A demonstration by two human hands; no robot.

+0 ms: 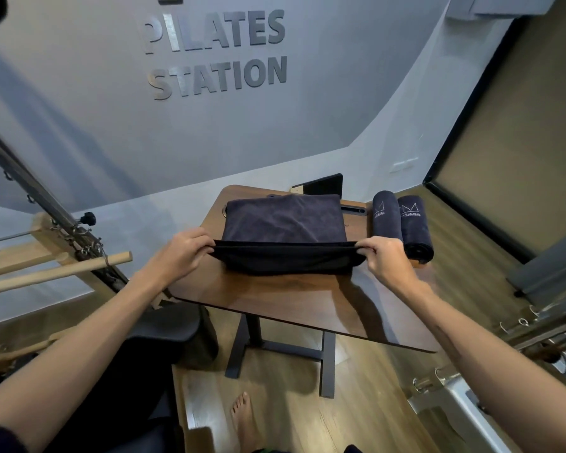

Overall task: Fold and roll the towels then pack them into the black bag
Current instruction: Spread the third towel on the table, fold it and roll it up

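Observation:
A dark towel [283,220] lies spread on the wooden table [275,295], its near edge lifted off the surface. My left hand [185,248] pinches the near left corner and my right hand [381,253] pinches the near right corner, so the lifted edge is stretched taut between them. Two rolled dark towels [402,223] with pale logos lie side by side on the table's right end, just beyond my right hand. A black bag [174,331] sits low on the left, below the table's edge.
A dark flat board [321,184] stands at the table's far edge. Wooden bars and a metal frame of exercise equipment [62,256] stand on the left; metal rails with hooks [520,325] run on the right. My bare foot [242,416] is on the wooden floor.

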